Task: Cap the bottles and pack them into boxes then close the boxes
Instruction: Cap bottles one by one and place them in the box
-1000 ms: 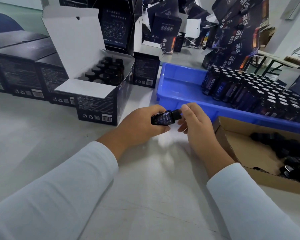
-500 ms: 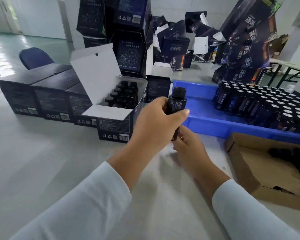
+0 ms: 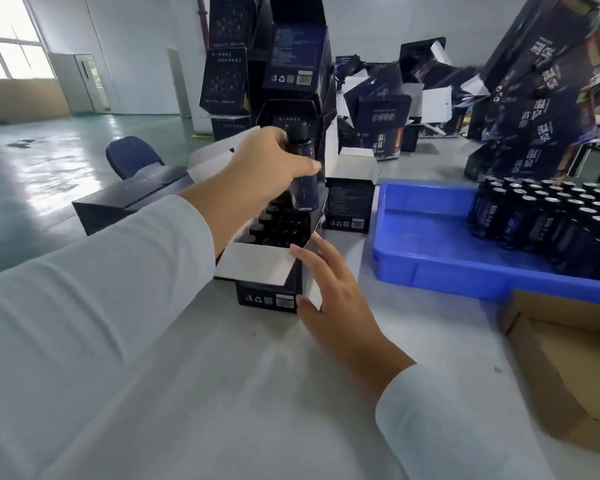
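Observation:
My left hand (image 3: pixel 257 171) grips a dark capped bottle (image 3: pixel 303 181), holding it upright just above the open dark box (image 3: pixel 271 292). Several capped bottles (image 3: pixel 278 226) stand inside that box. Its white lid stands up behind my hand, and a white front flap (image 3: pixel 257 263) folds outward. My right hand (image 3: pixel 336 292) has straight fingers touching the box's right front corner. A blue tray (image 3: pixel 426 251) to the right holds several uncapped bottles (image 3: pixel 548 216).
Closed dark boxes (image 3: pixel 125 199) sit left of the open one. A small dark box (image 3: pixel 349 206) stands behind it. Stacks of empty cartons (image 3: pixel 274 67) rise at the back. A brown cardboard box (image 3: pixel 568 362) lies at the right front. A blue chair (image 3: pixel 130 157) stands beyond the table.
My left hand carried the capped bottle forward and left until it hangs over the open box. My right hand let go of the bottle and reached to the box's corner.

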